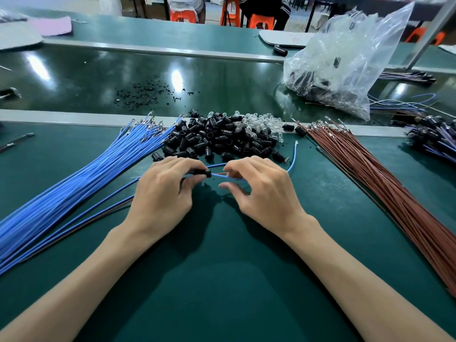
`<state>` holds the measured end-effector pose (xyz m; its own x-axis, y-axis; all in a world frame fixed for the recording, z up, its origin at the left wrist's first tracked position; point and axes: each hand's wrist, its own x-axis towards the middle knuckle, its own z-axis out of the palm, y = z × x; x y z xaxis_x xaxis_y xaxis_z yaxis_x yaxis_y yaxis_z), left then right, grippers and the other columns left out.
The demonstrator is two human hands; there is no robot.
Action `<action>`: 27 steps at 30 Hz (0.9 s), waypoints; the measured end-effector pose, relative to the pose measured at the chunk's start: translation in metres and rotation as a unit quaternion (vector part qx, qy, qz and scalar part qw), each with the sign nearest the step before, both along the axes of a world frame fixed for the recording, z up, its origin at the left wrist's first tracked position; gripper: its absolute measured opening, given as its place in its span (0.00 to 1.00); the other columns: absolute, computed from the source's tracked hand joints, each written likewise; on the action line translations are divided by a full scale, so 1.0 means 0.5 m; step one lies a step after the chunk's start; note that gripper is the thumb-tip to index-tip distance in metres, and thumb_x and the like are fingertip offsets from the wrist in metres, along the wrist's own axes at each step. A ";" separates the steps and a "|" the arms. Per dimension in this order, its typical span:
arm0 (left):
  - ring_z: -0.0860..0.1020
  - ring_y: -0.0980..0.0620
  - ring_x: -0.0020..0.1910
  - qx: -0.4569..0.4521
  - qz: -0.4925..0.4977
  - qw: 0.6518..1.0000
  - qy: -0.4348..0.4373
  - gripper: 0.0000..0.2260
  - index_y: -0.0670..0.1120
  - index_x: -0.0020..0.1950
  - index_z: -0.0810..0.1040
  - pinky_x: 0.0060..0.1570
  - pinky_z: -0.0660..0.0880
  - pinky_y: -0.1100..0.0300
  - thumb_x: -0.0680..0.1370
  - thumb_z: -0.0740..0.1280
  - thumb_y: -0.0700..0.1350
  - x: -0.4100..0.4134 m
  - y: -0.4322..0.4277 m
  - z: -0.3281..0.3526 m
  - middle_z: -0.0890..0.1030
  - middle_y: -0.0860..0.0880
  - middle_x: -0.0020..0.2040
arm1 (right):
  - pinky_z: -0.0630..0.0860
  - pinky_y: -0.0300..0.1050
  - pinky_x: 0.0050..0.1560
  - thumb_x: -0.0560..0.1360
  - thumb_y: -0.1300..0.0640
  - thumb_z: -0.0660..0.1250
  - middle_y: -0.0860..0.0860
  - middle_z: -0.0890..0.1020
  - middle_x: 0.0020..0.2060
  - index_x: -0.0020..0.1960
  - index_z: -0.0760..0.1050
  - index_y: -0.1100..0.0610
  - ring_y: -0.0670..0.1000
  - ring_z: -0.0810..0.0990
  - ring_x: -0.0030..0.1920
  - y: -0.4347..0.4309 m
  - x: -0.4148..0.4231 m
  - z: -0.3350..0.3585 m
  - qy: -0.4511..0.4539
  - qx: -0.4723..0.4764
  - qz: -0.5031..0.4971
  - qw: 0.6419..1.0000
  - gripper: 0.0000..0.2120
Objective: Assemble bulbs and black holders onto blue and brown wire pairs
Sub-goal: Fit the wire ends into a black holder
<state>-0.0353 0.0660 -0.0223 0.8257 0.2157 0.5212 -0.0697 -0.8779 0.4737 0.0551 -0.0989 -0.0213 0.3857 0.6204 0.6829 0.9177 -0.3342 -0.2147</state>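
My left hand [164,191] pinches a small black holder [203,173] between thumb and forefinger, just above the green mat. My right hand [259,186] grips a blue wire [292,159] and a brown wire [220,174] that run into the holder's right end. The blue wire curls up and away to the right of my right hand. A heap of black holders [212,137] lies just beyond my hands, with clear bulbs [259,124] piled at its far right side. A thick bundle of blue wires [74,183] fans out on the left, a bundle of brown wires [385,174] on the right.
A clear plastic bag [345,62] holding more parts stands at the back right. Finished wire assemblies [434,137] lie at the far right edge. Black scraps [145,92] are scattered on the dark conveyor belt [74,77] behind the mat. Orange stools stand far behind.
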 end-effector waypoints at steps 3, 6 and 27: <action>0.80 0.46 0.46 -0.028 0.037 0.999 -0.016 0.06 0.42 0.49 0.82 0.49 0.73 0.55 0.73 0.70 0.35 0.000 0.004 0.003 0.83 0.49 0.45 | 0.76 0.50 0.39 0.69 0.65 0.74 0.52 0.81 0.35 0.42 0.80 0.61 0.56 0.80 0.37 -0.001 0.004 -0.001 -0.012 0.017 -0.033 0.999 0.04; 0.79 0.46 0.45 0.033 -0.032 0.999 -0.003 0.06 0.42 0.49 0.82 0.50 0.72 0.54 0.74 0.68 0.41 0.000 -0.008 0.002 0.83 0.49 0.44 | 0.73 0.47 0.38 0.71 0.67 0.73 0.51 0.80 0.32 0.39 0.80 0.61 0.55 0.78 0.34 0.008 0.005 -0.003 -0.054 0.015 -0.007 0.998 0.04; 0.78 0.45 0.46 -0.003 -0.034 0.999 -0.020 0.06 0.41 0.49 0.81 0.48 0.75 0.47 0.74 0.68 0.37 0.004 -0.001 0.000 0.82 0.50 0.45 | 0.72 0.51 0.45 0.70 0.67 0.74 0.51 0.81 0.37 0.39 0.83 0.59 0.54 0.79 0.37 0.006 0.011 -0.007 -0.025 0.055 -0.041 0.997 0.04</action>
